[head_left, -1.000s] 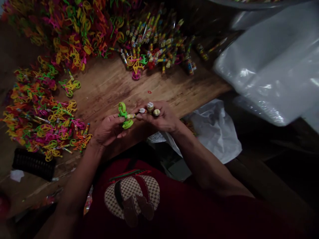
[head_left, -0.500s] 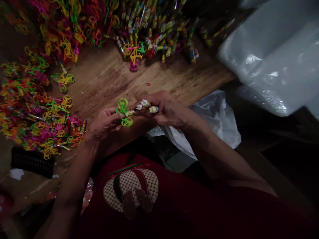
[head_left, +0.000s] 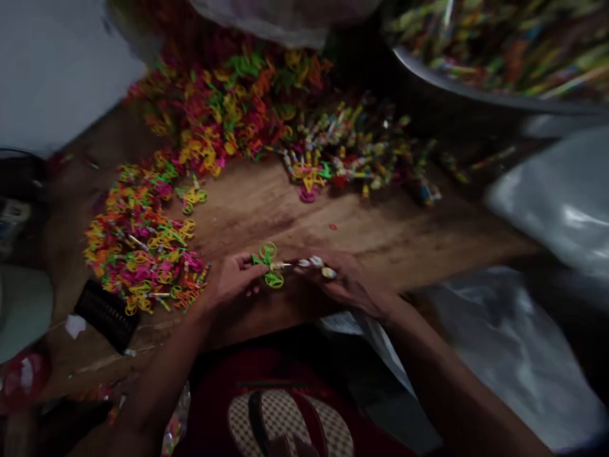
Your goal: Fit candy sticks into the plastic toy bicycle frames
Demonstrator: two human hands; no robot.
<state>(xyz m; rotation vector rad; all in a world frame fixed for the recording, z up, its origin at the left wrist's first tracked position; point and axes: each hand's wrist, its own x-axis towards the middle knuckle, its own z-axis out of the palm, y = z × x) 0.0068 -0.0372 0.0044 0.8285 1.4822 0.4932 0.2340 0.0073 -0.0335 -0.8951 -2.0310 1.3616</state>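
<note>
Near the table's front edge, my left hand (head_left: 235,279) pinches a green plastic toy (head_left: 270,265) with two round wheel-like parts. A short thin tube sticks out from the toy to the right. My right hand (head_left: 349,282) is closed around several small tubes with white and pale yellow ends (head_left: 327,272), and its fingertips are close to the thin tube. Whether they touch it is too blurred to tell. To the left of my left hand lies a pile of colourful toys with tubes (head_left: 147,238).
Plastic toy pieces (head_left: 214,120) are heaped at the back, beside a heap of small tubes (head_left: 361,143). A large container (head_left: 428,73) of tubes stands at the upper right. Clear plastic bags (head_left: 504,343) lie right, a black basket-like object (head_left: 107,316) left.
The view has shifted, so the table and hands appear lower and further right, and the large container shows. Both hands keep their hold, with slightly more of the thin tube showing between them.
</note>
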